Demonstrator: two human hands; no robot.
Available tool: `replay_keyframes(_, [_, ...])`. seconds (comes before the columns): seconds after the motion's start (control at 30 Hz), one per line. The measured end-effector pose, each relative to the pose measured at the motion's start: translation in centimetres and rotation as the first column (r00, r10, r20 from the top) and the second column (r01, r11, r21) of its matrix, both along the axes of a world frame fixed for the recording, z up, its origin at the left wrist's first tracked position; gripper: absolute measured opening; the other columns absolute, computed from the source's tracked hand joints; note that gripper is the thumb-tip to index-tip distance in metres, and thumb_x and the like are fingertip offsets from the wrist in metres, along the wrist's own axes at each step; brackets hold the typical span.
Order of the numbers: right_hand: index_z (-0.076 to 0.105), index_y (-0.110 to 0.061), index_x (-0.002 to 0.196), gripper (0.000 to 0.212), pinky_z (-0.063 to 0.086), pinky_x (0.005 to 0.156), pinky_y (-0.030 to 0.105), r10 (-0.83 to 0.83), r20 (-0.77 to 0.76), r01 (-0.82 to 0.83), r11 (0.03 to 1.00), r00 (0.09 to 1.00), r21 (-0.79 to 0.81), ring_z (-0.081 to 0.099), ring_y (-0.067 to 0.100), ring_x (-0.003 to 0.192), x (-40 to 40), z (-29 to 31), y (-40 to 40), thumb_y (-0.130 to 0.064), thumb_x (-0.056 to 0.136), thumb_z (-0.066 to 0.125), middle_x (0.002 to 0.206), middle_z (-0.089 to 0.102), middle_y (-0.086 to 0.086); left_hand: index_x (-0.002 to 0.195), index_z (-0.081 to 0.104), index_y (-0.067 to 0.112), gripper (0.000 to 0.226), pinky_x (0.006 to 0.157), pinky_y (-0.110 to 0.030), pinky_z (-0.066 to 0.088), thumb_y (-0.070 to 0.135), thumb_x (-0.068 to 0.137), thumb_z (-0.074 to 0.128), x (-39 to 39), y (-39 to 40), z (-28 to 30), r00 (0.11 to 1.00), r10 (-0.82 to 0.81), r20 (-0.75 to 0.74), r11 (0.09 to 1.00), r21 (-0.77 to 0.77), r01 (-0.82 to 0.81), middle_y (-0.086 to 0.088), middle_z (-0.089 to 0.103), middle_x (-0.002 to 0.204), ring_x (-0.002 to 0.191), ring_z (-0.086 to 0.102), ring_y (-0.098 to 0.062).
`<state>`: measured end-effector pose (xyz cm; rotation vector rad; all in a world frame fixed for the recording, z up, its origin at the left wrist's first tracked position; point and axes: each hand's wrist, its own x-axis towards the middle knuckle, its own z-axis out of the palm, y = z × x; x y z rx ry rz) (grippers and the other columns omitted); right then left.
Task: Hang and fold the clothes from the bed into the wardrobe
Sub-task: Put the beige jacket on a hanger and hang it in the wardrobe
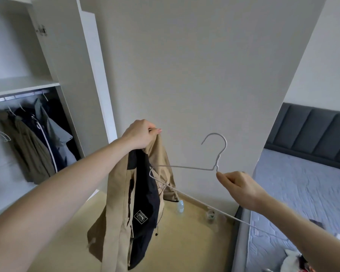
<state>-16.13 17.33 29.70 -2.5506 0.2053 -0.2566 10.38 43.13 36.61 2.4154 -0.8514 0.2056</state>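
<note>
Head view: the left hand (138, 134) grips the tan and navy jacket (137, 203) at its collar, fingers clamped on the fabric, so the garment hangs free above the floor (185, 242). The right hand (238, 188) pinches the white wire hanger (185, 167) just below its hook, fingers closed on the wire. One hanger arm tip is inside or against the jacket's upper opening; which one cannot be determined. The step in hand appears to be threading the hanger into the shoulders. Risk: the wire tip may snag the dark lining instead of entering the shoulder, because the jacket hangs bunched and twisted from a single grip point. Risk: the jacket may slide off the hanger, because only one shoulder would be supported when the left hand lets go. Risk: the thin wire may rotate in the pinch under the garment's weight. To the left of the jacket stands the open wardrobe (71, 75), with several garments (35, 142) already hung on its rail (18, 97); these crowd the rail and limit free space for the hook. To the right of the jacket lies the bed (302, 183), with further clothes (294, 262) at its near end. A small bottle (181, 206) stands on the floor behind the jacket.
</note>
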Motion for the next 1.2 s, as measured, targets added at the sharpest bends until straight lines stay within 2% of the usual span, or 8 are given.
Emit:
replay_keyframes(0.33, [0.024,-0.019,0.065,0.059,0.025,0.049,0.024,0.148,0.044,-0.152,0.982,0.988,0.109,0.019,0.011,0.055,5.4,-1.0,5.1,-0.066,0.098,0.038,0.056,0.02,-0.009,0.061,0.028,0.014,0.058,0.055,-0.036,0.025,0.043,0.101,0.058,-4.7,-0.3,6.4,0.968,-0.185,0.169,0.979,-0.055,0.196,0.002,0.023,0.056,0.055,0.024,-0.016])
replay_keyframes(0.57, [0.031,-0.02,0.057,0.066,0.025,0.054,0.032,0.25,-0.098,-0.218,0.941,0.963,0.26,0.024,0.02,0.058,4.8,2.4,1.1,-0.078,0.088,0.04,0.055,0.03,-0.004,0.061,0.029,0.016,0.057,0.056,-0.036,0.023,0.044,0.101,0.057,-1.4,3.4,8.7,0.974,-0.06,0.218,0.998,0.009,0.059,0.005,0.024,0.053,0.052,0.025,-0.016])
replay_keyframes(0.73, [0.032,-0.02,0.055,0.067,0.029,0.053,0.026,0.342,-0.19,-0.297,0.927,0.92,0.229,0.025,0.018,0.054,5.1,3.3,1.8,-0.076,0.091,0.04,0.054,0.031,-0.002,0.068,0.047,0.01,0.055,0.055,-0.034,0.031,0.054,0.099,0.052,-1.7,2.0,7.5,0.957,-0.109,0.268,0.988,0.14,0.073,-0.001,0.04,0.053,0.057,0.04,-0.021])
replay_keyframes(0.87, [0.039,-0.02,0.062,0.053,0.032,0.056,0.034,0.262,-0.071,-0.254,0.961,0.962,0.105,0.028,0.013,0.052,5.8,2.3,1.4,-0.053,0.104,0.038,0.055,0.033,-0.009,0.073,0.056,0.016,0.051,0.053,-0.031,0.031,0.058,0.099,0.049,-3.1,0.6,7.1,0.908,-0.208,0.363,0.972,0.179,0.151,-0.002,0.049,0.058,0.064,0.047,-0.019])
replay_keyframes(0.93, [0.061,-0.031,0.081,0.04,0.042,0.062,0.038,0.189,-0.001,-0.189,0.981,0.982,-0.042,0.043,0.009,0.055,5.9,1.5,0.5,-0.039,0.109,0.035,0.06,0.05,-0.009,0.075,0.058,0.02,0.046,0.054,-0.03,0.035,0.058,0.1,0.05,-3.4,0.5,7.2,0.898,-0.208,0.387,0.975,0.16,0.156,0.0,0.052,0.06,0.066,0.048,-0.018])
replay_keyframes(1.0, [0.066,-0.039,0.102,0.034,0.045,0.066,0.034,0.139,0.039,-0.133,0.984,0.99,-0.122,0.052,0.01,0.061,5.9,0.9,0.1,-0.038,0.111,0.034,0.066,0.058,-0.008,0.074,0.056,0.027,0.04,0.055,-0.028,0.034,0.057,0.1,0.05,-3.6,0.4,7.6,0.895,-0.189,0.403,0.977,0.168,0.13,0.009,0.056,0.064,0.066,0.05,-0.013])
replay_keyframes(1.07, [0.066,-0.042,0.097,0.03,0.041,0.058,0.025,0.153,0.079,-0.145,0.984,0.985,-0.105,0.049,0.01,0.057,5.9,0.7,-0.3,-0.037,0.109,0.038,0.059,0.055,-0.009,0.07,0.053,0.034,0.037,0.054,-0.027,0.03,0.053,0.101,0.051,-3.7,0.3,8.1,0.895,-0.171,0.412,0.974,0.205,0.092,0.015,0.056,0.065,0.066,0.05,-0.011])
replay_keyframes(1.2, [0.066,-0.033,0.08,0.03,0.034,0.053,0.02,0.206,0.098,-0.21,0.977,0.974,0.032,0.039,0.008,0.051,5.5,0.1,0.2,-0.037,0.102,0.045,0.053,0.045,-0.009,0.066,0.051,0.024,0.043,0.054,-0.029,0.031,0.05,0.101,0.054,-4.3,-0.6,8.2,0.909,-0.111,0.402,0.983,0.179,0.041,0.004,0.047,0.056,0.066,0.047,-0.023])
